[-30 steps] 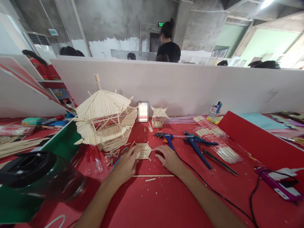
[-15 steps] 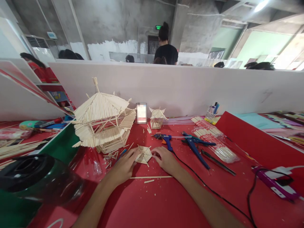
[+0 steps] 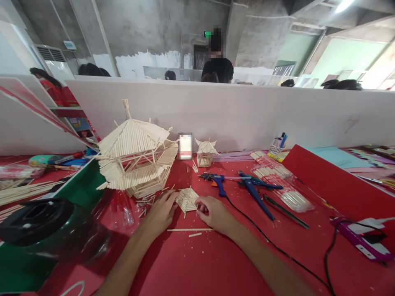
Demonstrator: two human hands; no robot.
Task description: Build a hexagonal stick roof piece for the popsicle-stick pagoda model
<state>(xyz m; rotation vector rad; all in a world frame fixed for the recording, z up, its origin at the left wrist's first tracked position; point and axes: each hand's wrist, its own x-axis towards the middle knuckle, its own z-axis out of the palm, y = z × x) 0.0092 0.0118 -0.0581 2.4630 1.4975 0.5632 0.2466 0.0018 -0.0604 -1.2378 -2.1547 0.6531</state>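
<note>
A small web-shaped lattice of thin wooden sticks [image 3: 187,200] lies on the red tabletop, with spokes and rings. My left hand [image 3: 163,209] rests at its left side, fingers stretched out and holding nothing. At its right edge, my right hand [image 3: 214,213] has its fingers curled, thumb and fingertips pinching the rim. Nearer to me lie a long thin stick [image 3: 188,230] and a short stick piece [image 3: 195,234]. Behind to the left stands a large stick pavilion [image 3: 137,156]; a small stick pavilion [image 3: 205,153] stands farther back.
A blue glue gun [image 3: 218,182] and blue-handled pliers [image 3: 259,197] lie to the right, with bagged sticks [image 3: 286,187] beyond. The black cord [image 3: 265,234] runs toward a purple power strip [image 3: 361,242]. A dark bottle [image 3: 58,230] stands at left. A white partition [image 3: 247,115] closes the back.
The lattice has turned a little on the table. My left hand has drawn back from its left edge, and my right fingers now reach over its right rim.
</note>
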